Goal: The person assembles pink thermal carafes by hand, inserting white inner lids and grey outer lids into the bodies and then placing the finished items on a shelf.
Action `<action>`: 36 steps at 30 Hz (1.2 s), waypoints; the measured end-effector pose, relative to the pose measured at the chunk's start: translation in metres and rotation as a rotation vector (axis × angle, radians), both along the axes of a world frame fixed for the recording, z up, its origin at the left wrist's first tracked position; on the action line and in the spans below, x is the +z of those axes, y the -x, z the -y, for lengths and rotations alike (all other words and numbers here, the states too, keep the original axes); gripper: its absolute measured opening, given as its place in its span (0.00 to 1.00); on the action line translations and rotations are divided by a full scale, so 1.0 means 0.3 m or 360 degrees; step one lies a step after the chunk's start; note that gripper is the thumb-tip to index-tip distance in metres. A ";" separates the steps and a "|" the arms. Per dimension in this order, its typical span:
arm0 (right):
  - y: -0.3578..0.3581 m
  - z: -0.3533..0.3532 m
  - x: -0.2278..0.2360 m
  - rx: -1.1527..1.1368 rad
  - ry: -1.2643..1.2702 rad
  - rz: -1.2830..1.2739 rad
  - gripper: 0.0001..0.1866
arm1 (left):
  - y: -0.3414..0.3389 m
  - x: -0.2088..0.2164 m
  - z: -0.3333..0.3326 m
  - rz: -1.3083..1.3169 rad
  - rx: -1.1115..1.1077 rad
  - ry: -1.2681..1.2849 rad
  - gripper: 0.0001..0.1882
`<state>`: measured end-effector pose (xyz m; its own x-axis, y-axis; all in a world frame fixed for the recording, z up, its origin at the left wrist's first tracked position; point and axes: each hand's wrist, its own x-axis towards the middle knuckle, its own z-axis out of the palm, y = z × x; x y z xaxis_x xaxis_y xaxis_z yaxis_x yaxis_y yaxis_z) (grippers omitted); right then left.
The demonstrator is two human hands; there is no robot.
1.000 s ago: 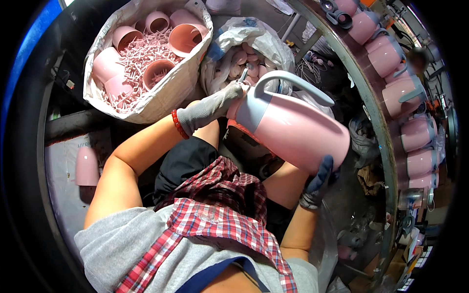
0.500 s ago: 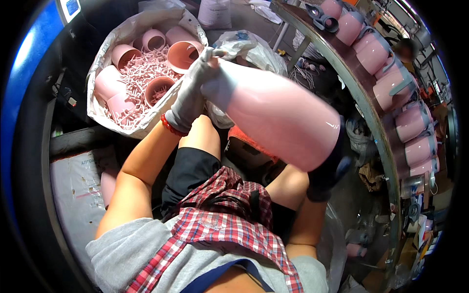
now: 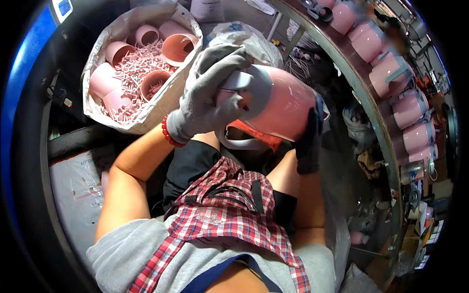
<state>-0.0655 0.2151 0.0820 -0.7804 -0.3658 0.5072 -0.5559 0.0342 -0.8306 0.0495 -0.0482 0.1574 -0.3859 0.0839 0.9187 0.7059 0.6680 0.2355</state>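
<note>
A glossy pink jug (image 3: 288, 105) with a grey collar lies tilted on its side above my lap, held between both hands. My left hand (image 3: 210, 88), in a light grey glove, has its fingers closed around the top end, by the grey spout and lid area. A pale curved handle (image 3: 242, 143) shows below the jug. My right hand (image 3: 309, 144), in a dark glove, is wrapped around the jug's base end; part of its fingers is hidden behind the jug.
At the left stands a white woven sack (image 3: 141, 126) holding pink cup-like parts (image 3: 178, 49) and many small pink plastic bits (image 3: 141, 66). A long bench (image 3: 359, 90) curves along the right, carrying several pink jugs (image 3: 388, 80) with grey tops. Clear plastic bags (image 3: 244, 36) lie beyond the sack.
The jug has turned, so its grey collar, top and handle now show. My left hand has shifted its grip around the top end, and my right hand has moved slightly up and left.
</note>
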 end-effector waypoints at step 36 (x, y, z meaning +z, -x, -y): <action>0.263 -0.581 0.692 -0.0705 -0.0334 -0.0400 0.16 | -0.263 -0.445 0.746 0.0562 0.0957 -0.0683 0.29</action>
<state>-0.1445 0.3893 0.2897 -0.7470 -0.1432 0.6493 -0.6309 0.4609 -0.6242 0.1284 -0.2720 0.0240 -0.5254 -0.5610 0.6398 0.0920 0.7100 0.6981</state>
